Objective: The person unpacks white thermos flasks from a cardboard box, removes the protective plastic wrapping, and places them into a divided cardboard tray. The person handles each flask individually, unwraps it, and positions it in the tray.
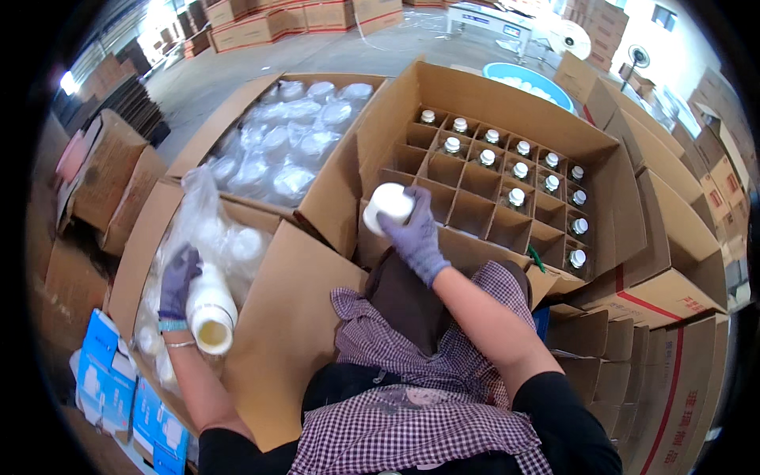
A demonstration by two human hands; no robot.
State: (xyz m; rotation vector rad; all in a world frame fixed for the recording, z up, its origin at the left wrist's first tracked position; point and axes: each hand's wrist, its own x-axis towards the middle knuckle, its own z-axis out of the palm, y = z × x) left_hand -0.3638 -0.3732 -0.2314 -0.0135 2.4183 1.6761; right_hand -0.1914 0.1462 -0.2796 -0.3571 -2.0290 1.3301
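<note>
Both of my hands wear purple-grey gloves. My right hand [418,241] is closed round a white bottle [386,207], held above the near left corner of a divided carton [507,87]. Clear bottles with white caps [516,197] stand in several of its cells, mostly along the far and right sides; other cells hold none. Over the carton at my left, my left hand [179,283] grips the side of another white bottle [212,301], tilted with a round yellowish end toward me. Clear plastic bagging [202,210] and more white bottles [247,244] lie around it in that carton [269,332].
Another open carton [182,150] at the far left holds plastic-covered bottles [297,138]. Open cartons [665,261] crowd my right side. Behind are a blue tub [530,83] of white items, a fan [570,38] and stacked boxes [277,20]. Blue-and-white packs [107,372] lie at lower left.
</note>
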